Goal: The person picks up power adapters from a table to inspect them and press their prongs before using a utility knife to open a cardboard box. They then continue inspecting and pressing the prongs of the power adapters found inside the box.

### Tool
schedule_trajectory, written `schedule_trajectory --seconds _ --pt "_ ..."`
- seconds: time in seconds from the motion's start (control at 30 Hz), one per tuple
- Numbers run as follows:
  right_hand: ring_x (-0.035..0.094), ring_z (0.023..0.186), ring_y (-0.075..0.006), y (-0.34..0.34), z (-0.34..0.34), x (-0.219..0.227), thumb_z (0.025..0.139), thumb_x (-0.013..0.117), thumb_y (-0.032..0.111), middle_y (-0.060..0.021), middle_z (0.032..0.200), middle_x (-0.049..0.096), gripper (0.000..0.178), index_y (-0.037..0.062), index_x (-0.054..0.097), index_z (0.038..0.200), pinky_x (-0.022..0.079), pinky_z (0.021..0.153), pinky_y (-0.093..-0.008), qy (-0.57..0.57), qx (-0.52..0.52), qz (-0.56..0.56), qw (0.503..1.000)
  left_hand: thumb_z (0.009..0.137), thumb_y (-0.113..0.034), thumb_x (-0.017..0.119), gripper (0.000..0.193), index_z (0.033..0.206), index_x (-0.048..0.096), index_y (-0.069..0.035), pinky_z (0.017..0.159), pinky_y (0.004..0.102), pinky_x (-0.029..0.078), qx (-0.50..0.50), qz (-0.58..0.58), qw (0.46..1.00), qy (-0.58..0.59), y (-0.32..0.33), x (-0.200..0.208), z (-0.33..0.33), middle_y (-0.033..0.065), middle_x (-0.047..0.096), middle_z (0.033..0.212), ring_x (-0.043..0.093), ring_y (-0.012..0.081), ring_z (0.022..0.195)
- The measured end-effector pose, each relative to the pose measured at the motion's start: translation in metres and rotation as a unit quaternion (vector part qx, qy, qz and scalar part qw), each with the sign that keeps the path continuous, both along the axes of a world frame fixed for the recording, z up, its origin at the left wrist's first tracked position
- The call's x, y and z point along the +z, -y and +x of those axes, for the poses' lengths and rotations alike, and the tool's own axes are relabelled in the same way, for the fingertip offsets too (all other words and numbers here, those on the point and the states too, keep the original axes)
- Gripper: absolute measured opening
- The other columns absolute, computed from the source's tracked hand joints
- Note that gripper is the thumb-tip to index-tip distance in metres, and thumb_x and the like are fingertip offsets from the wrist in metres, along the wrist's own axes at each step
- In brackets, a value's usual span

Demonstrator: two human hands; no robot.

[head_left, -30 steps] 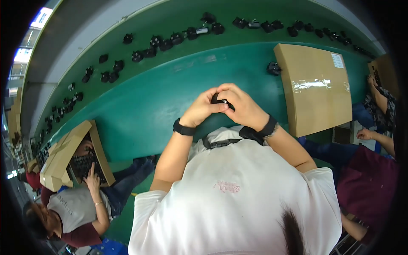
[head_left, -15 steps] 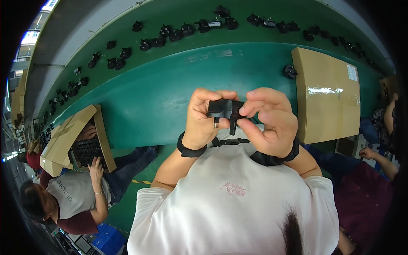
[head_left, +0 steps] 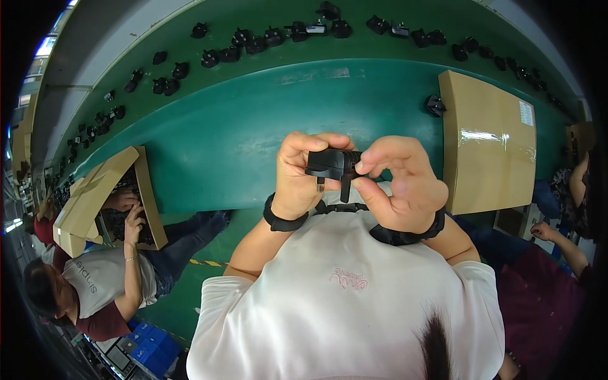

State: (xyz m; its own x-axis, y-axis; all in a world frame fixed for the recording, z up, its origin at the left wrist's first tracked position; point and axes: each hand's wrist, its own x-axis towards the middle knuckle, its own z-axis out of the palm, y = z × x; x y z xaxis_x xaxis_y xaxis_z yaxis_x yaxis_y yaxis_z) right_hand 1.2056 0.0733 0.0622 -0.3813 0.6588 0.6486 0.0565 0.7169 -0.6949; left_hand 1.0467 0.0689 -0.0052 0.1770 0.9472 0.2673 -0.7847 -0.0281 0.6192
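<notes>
A black plug adapter [head_left: 327, 163] with prongs pointing down toward my chest is held up between my two hands. My left hand [head_left: 295, 180] grips its left side, thumb below and fingers curled over the top. At the adapter's right end, the thumb and index finger of my right hand [head_left: 408, 183] pinch its edge, while the other fingers stay curled. The part under the right fingertips is partly hidden. Each wrist wears a black band.
Beyond the green table [head_left: 234, 145], several black plug adapters [head_left: 272, 37] lie along a darker green strip. A closed cardboard box [head_left: 487, 152] stands at right, a single adapter [head_left: 434, 106] beside it. At left, a co-worker's hands [head_left: 133, 221] reach into an open carton [head_left: 152, 196].
My hands keep hold of the adapter, shifting only slightly. At left, the co-worker's hand has moved up over the carton. The whole view has shifted a little.
</notes>
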Motion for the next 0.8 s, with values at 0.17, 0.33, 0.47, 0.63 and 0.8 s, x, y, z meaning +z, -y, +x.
schedule_trajectory --seconds 0.17,0.33,0.47,0.63,0.8 --pt "0.058 0.084 -0.021 -0.008 0.004 -0.011 0.067 0.063 -0.016 -0.0231 0.106 0.047 0.043 0.0101 0.04 0.092 0.051 0.062 -0.0277 -0.022 -0.018 -0.035 0.999 0.063 0.0 0.077 0.05 0.104 0.05 -0.01 0.085 0.0395 0.05 0.003 0.02 1.0 0.003 -0.01 -0.005 0.008 0.0156 0.057 0.112 0.058 0.0266 0.101" --pt "0.059 0.081 -0.0204 -0.034 0.004 -0.025 0.073 0.063 -0.009 -0.0186 0.109 0.05 0.032 0.0071 0.048 0.096 0.049 0.068 -0.0285 0.12 -0.116 -0.026 0.986 0.069 -0.001 0.073 0.047 0.109 0.049 -0.008 0.09 0.0354 0.046 0.037 -0.115 0.993 -0.01 -0.021 -0.013 0.022 0.015 0.054 0.116 0.054 0.0235 0.106" --pt "0.06 0.08 -0.0183 -0.074 0.018 -0.06 0.075 0.064 -0.002 -0.0126 0.105 0.055 0.032 0.0039 0.049 0.103 0.049 0.068 -0.0276 0.055 -0.037 -0.265 0.962 0.077 -0.003 0.065 0.042 0.115 0.046 -0.007 0.091 0.0317 0.043 0.007 -0.27 0.962 0.026 -0.049 -0.028 0.03 0.0142 0.052 0.118 0.052 0.0206 0.107" --pt "0.061 0.072 -0.0141 -0.215 0.079 -0.108 0.075 0.069 0.008 -0.0064 0.084 0.06 0.033 0.003 0.05 0.102 0.05 0.064 -0.0248 -0.024 -0.072 -0.505 0.86 0.083 -0.002 0.055 0.038 0.119 0.045 -0.005 0.086 0.0282 0.043 -0.071 -0.301 0.947 -0.092 -0.09 -0.084 0.038 0.012 0.053 0.115 0.052 0.0169 0.099" --pt "0.057 0.052 -0.0128 -0.357 0.158 -0.18 0.073 0.071 0.015 -0.0087 0.08 0.063 0.034 0.0001 0.052 0.097 0.048 0.053 -0.0244 -0.036 -0.332 -0.493 0.804 0.083 0.0 0.051 0.033 0.115 0.048 -0.004 0.081 0.0265 0.044 -0.053 -0.278 0.87 -0.404 -0.102 -0.12 0.069 0.0078 0.057 0.105 0.054 0.0141 0.089"
